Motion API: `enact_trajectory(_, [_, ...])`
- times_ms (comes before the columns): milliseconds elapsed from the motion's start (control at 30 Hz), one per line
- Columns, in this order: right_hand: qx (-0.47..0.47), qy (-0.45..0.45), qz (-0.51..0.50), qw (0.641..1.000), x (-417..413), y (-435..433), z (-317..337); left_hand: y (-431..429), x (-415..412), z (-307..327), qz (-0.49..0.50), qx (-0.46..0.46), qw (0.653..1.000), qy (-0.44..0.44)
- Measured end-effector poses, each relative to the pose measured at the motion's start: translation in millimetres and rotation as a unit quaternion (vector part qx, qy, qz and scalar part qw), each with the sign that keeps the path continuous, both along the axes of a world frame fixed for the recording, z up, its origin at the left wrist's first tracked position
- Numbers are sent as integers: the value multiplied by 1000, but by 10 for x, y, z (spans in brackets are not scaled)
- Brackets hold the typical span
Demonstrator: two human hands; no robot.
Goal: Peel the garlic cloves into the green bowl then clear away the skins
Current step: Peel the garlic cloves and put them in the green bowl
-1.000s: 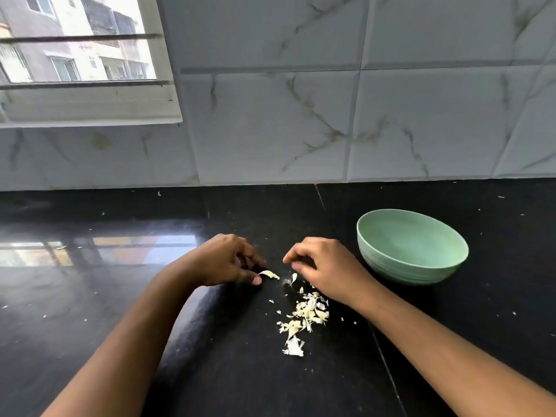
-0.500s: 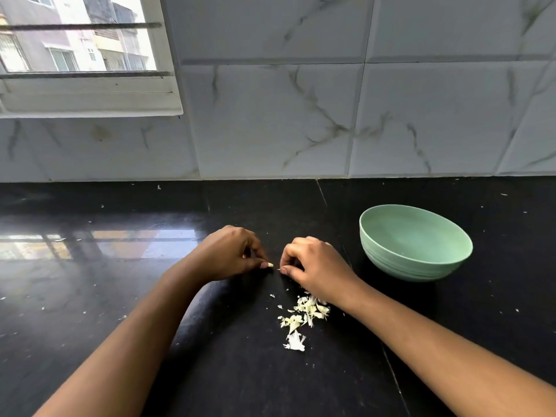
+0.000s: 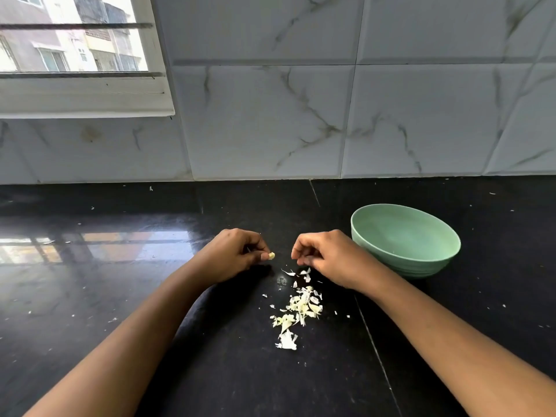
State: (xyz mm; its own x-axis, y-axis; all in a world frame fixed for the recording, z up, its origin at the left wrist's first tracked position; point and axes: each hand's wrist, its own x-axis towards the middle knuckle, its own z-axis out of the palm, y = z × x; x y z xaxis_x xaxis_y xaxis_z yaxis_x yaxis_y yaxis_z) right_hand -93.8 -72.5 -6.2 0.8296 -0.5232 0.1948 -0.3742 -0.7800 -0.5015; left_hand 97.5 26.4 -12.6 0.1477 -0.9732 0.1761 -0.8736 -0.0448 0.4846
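Note:
My left hand point(image 3: 237, 255) pinches a small pale garlic clove point(image 3: 271, 255) between thumb and fingertip, just above the black counter. A short gap to its right, my right hand point(image 3: 328, 260) hovers with the fingers curled together; I see nothing clearly held in it. Below and between the hands lies a loose heap of whitish garlic skins point(image 3: 298, 310), trailing toward me. The green bowl point(image 3: 404, 240) stands on the counter just right of my right hand; the part of its inside that I see looks empty.
The black polished counter point(image 3: 120, 296) runs back to a marble-tiled wall point(image 3: 270, 121). A window with a white frame point(image 3: 84, 97) sits at the upper left. Tiny skin flecks are scattered across the counter.
My hands met at the clove, then drew apart. The left keeps the clove and the right has pulled away to the right. More skin bits lie below the right hand.

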Motion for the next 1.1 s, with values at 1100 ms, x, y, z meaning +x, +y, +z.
enact_trajectory(1100, [163,-161,172,958,-67,358,170,-72,-186,-28,66,-72,950,295])
